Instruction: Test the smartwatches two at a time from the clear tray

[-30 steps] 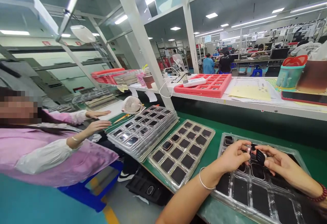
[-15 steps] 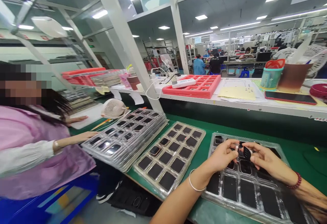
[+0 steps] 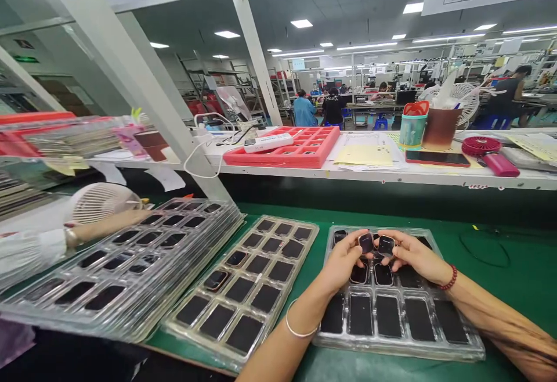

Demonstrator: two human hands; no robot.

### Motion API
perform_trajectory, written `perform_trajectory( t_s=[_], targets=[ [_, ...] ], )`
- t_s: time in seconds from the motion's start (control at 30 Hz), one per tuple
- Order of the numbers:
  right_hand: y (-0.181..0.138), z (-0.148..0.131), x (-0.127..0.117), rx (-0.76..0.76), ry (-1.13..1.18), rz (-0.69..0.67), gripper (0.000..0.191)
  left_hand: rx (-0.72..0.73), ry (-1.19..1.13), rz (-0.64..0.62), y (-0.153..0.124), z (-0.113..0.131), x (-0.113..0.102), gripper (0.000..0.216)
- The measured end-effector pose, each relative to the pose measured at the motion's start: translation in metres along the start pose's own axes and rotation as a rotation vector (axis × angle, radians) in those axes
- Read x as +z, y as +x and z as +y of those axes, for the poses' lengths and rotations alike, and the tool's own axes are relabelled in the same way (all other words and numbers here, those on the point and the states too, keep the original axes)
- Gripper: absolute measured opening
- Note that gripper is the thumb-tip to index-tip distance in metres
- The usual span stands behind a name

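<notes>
My left hand (image 3: 340, 259) pinches a small dark square watch body (image 3: 366, 242) between thumb and fingers. My right hand (image 3: 412, 257) pinches a second small watch body (image 3: 386, 245) right beside it. Both hands hover over the far end of a clear plastic tray (image 3: 461, 347) with rows of black pockets on the green bench. Two watch bodies (image 3: 371, 274) lie in pockets just under my hands. A silver bangle is on my left wrist, a red bead bracelet on my right.
Another clear tray (image 3: 300, 254) lies to the left, then a tall stack of trays (image 3: 87, 312) where a co-worker's hand (image 3: 104, 222) rests near a small white fan (image 3: 98, 202). A raised white shelf (image 3: 391, 176) carries a red tray (image 3: 287, 155), papers, cups and a phone.
The view swung right, so the co-worker is nearly out of frame. My hands now each hold a watch body side by side, closer to the tray's far end.
</notes>
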State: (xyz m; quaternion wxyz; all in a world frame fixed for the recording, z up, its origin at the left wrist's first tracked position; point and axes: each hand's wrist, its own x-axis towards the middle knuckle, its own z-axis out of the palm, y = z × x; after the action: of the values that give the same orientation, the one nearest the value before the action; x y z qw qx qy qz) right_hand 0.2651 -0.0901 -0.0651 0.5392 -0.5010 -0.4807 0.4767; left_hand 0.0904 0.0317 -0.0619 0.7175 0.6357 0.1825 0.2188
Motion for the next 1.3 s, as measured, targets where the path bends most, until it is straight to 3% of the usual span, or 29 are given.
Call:
perform_trajectory(
  t_s=[0.27,0.5,0.63,0.7,0.8,0.87,0.93,1.03,1.3],
  targets=[
    [-0.001,-0.005,0.006,-0.004,-0.152,-0.025,0.035,-0.001,0.016,0.013,-0.003,0.006,0.005,0.044],
    [-0.002,-0.004,0.006,0.001,-0.164,-0.048,0.037,0.015,0.097,0.011,-0.002,0.003,0.005,0.052],
    [-0.001,-0.004,0.005,-0.012,-0.207,0.001,0.024,0.015,0.122,0.015,-0.001,0.003,0.005,0.044],
    [-0.003,-0.011,0.001,-0.080,-0.353,0.066,0.019,0.010,0.130,0.012,-0.001,0.003,0.005,0.036],
    [-0.009,-0.031,-0.008,-0.191,-0.764,0.159,0.016,0.000,0.149,0.012,-0.001,0.003,0.005,0.028],
    [-0.015,-0.046,-0.016,-0.164,-0.997,0.134,0.016,-0.004,0.165,0.008,-0.001,0.003,0.004,0.027],
    [-0.022,-0.058,-0.024,-0.066,-1.139,0.023,0.015,-0.006,0.182,0.004,-0.002,0.001,0.003,0.027],
    [-0.030,-0.066,-0.035,0.053,-1.284,-0.115,0.014,-0.012,0.197,0.012,-0.002,0.000,0.003,0.027],
    [-0.040,-0.064,-0.058,0.134,-1.364,-0.129,0.018,0.033,0.252,0.042,-0.001,-0.002,0.003,0.023]
  ],
)
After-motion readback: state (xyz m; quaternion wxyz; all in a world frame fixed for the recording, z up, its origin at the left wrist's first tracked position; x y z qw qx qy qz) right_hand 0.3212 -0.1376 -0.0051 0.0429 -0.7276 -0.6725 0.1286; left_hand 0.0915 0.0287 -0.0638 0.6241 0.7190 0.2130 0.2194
